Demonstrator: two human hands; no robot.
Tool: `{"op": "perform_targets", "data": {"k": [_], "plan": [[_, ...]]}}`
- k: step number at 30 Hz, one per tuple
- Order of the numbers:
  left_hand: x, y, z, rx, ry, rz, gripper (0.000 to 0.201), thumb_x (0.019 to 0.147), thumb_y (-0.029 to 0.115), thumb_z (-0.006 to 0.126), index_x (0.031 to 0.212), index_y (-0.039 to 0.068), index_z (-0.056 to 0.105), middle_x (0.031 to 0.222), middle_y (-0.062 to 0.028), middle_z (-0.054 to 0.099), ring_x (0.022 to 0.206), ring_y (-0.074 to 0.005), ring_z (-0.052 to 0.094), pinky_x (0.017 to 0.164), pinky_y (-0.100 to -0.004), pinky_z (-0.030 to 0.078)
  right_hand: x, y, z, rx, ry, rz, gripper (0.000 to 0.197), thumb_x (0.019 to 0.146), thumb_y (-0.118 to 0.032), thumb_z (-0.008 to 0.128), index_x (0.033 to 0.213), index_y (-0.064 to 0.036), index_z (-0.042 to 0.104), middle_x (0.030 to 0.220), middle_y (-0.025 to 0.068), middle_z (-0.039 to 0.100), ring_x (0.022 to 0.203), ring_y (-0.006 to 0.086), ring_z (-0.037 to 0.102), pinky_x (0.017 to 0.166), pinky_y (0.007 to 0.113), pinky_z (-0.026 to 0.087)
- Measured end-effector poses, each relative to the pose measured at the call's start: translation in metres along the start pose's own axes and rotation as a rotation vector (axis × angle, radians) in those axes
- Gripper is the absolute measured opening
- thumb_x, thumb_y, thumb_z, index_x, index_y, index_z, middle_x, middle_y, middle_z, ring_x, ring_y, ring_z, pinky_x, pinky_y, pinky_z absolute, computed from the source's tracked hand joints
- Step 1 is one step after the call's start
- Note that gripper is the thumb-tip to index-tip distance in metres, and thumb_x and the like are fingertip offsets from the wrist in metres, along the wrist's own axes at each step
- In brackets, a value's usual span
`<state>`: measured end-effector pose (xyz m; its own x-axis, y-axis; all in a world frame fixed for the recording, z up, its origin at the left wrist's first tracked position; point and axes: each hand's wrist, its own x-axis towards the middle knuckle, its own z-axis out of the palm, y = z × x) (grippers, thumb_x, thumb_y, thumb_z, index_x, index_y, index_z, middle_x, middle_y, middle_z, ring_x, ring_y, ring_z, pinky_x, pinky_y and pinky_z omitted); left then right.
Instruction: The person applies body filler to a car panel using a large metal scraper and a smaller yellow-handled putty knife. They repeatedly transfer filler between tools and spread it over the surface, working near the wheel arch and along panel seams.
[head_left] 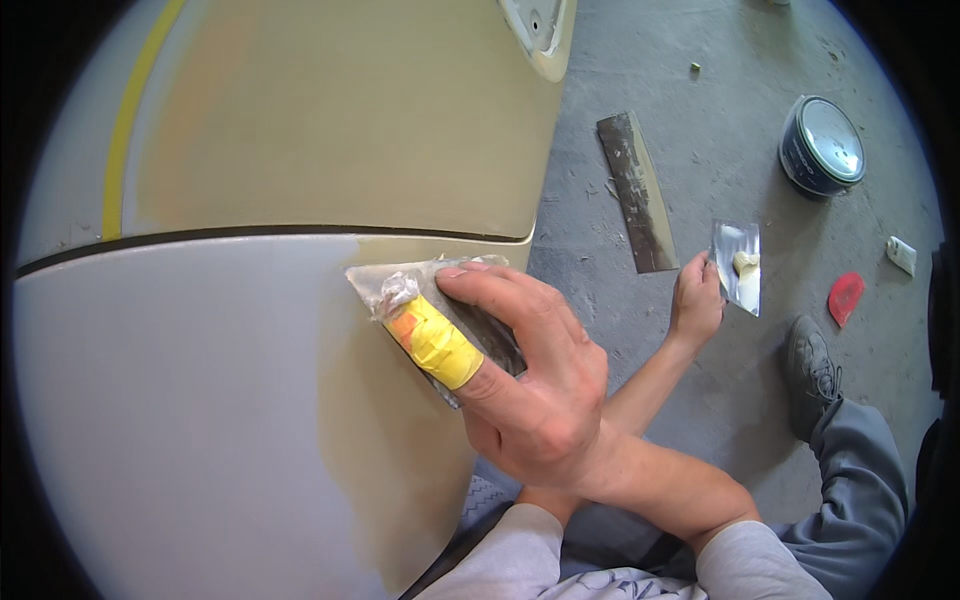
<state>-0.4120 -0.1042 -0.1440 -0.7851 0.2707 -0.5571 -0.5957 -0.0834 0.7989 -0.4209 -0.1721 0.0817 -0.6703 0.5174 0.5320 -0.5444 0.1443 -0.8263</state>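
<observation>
Item: filler spreading, in hand. Your right hand (530, 370) fingers press the spreader (495, 340) flat on the car panel (200, 400), below its seam. Your left hand (697, 300) grips the putty plate (728, 245) (over the floor). A further pass likely calls for even pressure.

Bright, even daylight — sharp centre, dark fisheye-bent rim

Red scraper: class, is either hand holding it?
No, the red scraper lies on the floor beside the shoe; the right hand presses a metal spreader to the panel, the left hand holds a putty plate.
</observation>
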Motion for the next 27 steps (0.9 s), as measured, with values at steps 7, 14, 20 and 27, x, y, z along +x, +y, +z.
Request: {"op": "perform_targets", "data": {"k": [7,14,20,27], "plan": [[-0.003,-0.004,-0.003,-0.087,-0.038,-0.054,0.03,0.11,0.021,0.045,0.124,0.001,0.061,0.065,0.005,0.052,0.049,-0.0043,0.044,0.044,-0.0244,0.035,-0.008,0.004,0.021,-0.079,0.007,-0.01,0.036,0.071,-0.018,0.072,0.106,-0.0122,0.078,0.107,0.0155,0.069,0.092,0.0319,0.07,0.077,0.041,0.062],[0.005,0.0,-0.004,-0.031,-0.042,-0.11,0.031,0.11,0.021,0.045,0.128,0.002,0.06,0.064,0.0056,0.05,0.049,-0.0038,0.043,0.044,-0.0242,0.034,0.003,0.011,0.017,0.032,0.024,0.029,0.04,0.064,-0.02,0.07,0.101,-0.0101,0.08,0.106,0.0187,0.07,0.089,0.0327,0.071,0.075,0.039,0.062],[0.0,0.001,-0.004,0.01,-0.02,-0.14,0.031,0.11,0.021,0.044,0.129,0.003,0.059,0.064,0.0058,0.049,0.049,-0.0036,0.042,0.044,-0.0241,0.034,0.017,0.006,0.03,0.017,0.077,0.046,0.03,0.067,-0.022,0.07,0.094,-0.0099,0.077,0.104,0.0183,0.069,0.093,0.0318,0.071,0.074,0.045,0.063],[0.0,-0.001,-0.003,0.036,-0.002,-0.163,0.031,0.11,0.022,0.044,0.131,0.003,0.059,0.064,0.0061,0.048,0.049,-0.0034,0.042,0.044,-0.0239,0.033,0.013,-0.002,0.01,0.103,-0.005,0.139,0.025,0.073,-0.021,0.069,0.094,-0.012,0.077,0.105,0.017,0.07,0.096,0.0308,0.071,0.075,0.048,0.065]]}}
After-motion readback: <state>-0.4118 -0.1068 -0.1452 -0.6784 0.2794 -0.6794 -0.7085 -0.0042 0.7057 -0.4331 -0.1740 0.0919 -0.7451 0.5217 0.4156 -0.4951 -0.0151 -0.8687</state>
